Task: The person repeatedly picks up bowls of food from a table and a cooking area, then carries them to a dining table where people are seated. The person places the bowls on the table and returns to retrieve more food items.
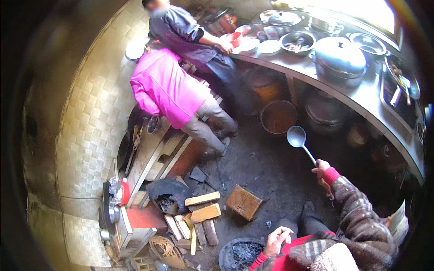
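Observation:
In my right hand (323,169) is the handle of a long metal ladle (296,136), held out over the dark floor. Its bowl appears just below the rim of a large pot (278,116) with reddish-brown contents under the counter; I cannot tell whether they touch. My left hand (278,240) hovers low in the view, fingers loosely bent, nothing visible in it. Below that hand sits a round basin (226,252) of charcoal and ash (245,252). A low stool with a woven seat (244,202) stands on the floor ahead.
One person in a pink top (169,86) bends over the stove ledge; another in dark clothes (184,37) stands at the steel counter (301,69), beside a lidded pot (340,57). Split firewood (205,213) lies by a blackened vessel (168,191). Another hand holds a paper-like sheet (400,223).

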`<state>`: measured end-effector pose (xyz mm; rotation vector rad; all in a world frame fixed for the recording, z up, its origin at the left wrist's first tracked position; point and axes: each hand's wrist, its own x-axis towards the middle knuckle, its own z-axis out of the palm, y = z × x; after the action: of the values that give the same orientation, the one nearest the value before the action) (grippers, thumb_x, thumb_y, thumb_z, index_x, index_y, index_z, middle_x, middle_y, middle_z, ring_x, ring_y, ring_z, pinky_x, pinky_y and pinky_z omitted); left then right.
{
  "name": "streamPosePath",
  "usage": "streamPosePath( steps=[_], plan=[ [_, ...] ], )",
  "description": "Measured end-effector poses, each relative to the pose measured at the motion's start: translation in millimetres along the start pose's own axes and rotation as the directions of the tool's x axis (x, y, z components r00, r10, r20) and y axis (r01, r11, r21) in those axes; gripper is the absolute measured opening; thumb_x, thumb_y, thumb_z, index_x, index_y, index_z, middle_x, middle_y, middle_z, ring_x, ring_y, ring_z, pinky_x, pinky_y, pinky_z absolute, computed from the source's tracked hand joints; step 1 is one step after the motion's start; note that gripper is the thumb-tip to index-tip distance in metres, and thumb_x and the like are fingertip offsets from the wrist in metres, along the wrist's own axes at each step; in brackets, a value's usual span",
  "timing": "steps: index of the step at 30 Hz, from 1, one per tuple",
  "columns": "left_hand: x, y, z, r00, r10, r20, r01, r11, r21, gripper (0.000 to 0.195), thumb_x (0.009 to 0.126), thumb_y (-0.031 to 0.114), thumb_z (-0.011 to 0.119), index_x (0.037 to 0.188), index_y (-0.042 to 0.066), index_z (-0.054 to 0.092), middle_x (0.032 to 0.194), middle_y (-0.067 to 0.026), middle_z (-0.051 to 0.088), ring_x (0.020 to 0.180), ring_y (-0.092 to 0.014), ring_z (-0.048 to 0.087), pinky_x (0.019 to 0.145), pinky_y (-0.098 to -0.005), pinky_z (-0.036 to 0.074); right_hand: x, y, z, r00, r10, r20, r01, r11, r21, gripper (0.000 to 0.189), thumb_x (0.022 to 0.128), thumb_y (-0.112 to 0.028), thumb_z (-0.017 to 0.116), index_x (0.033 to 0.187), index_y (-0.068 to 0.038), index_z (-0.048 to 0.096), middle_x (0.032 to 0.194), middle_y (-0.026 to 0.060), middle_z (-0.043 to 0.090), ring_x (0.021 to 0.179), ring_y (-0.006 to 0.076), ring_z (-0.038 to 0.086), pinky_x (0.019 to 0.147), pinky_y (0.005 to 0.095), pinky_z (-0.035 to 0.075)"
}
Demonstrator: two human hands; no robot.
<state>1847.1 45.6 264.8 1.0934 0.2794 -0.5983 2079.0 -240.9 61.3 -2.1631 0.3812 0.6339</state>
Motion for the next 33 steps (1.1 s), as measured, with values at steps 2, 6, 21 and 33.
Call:
streamPosePath(
  steps=[2,6,21,33],
  plan=[
    [24.4,25.0,-14.0,0.999,0.009,-0.031,-0.008,0.999,0.033,0.021,0.096,0.016,0.05,0.094,-0.003,0.058,0.068,-0.0019,0.053,0.066,-0.011,0.051,0.066,-0.0251,0.044,18.2,6.0,-0.5,0.996,-0.027,-0.084,0.025,0.999,-0.022,0.031,0.067,-0.021,0.07,0.09,-0.002,0.062,0.076,0.0159,0.064,0.072,0.0289,0.065,0.065,0.0398,0.051],
    [65.5,72.9,-45.7,0.998,0.01,-0.056,-0.009,1.0,0.02,0.02,0.096,0.016,0.05,0.095,-0.002,0.058,0.07,-0.0019,0.053,0.067,-0.009,0.051,0.065,-0.023,0.043,21.9,14.7,-11.5,0.984,-0.025,0.176,-0.018,0.97,0.242,0.012,0.073,-0.009,0.066,0.079,0.002,0.066,0.064,0.0082,0.064,0.058,0.0186,0.062,0.053,0.0313,0.05],
    [216.3,221.4,-126.8,0.999,-0.009,0.053,-0.005,0.966,0.257,0.019,0.096,0.016,0.049,0.09,0.001,0.058,0.068,0.001,0.052,0.065,-0.006,0.051,0.064,-0.0208,0.041,79.8,-165.2,18.8,0.989,0.027,0.142,-0.139,0.463,0.876,0.011,0.086,-0.009,0.061,0.09,0.002,0.061,0.071,0.0047,0.059,0.06,0.0151,0.059,0.058,0.0308,0.051],
    [256.1,230.5,-110.9,0.989,-0.109,-0.103,0.111,0.994,0.007,0.02,0.095,0.016,0.052,0.089,-0.002,0.058,0.066,-0.0015,0.05,0.063,-0.01,0.049,0.063,-0.0247,0.042,216.1,-334.5,112.1,0.945,-0.246,0.215,-0.288,-0.313,0.905,0.028,0.084,0.0,0.062,0.109,-0.006,0.05,0.089,0.0068,0.057,0.075,0.0167,0.057,0.07,0.0347,0.051]
  ],
)
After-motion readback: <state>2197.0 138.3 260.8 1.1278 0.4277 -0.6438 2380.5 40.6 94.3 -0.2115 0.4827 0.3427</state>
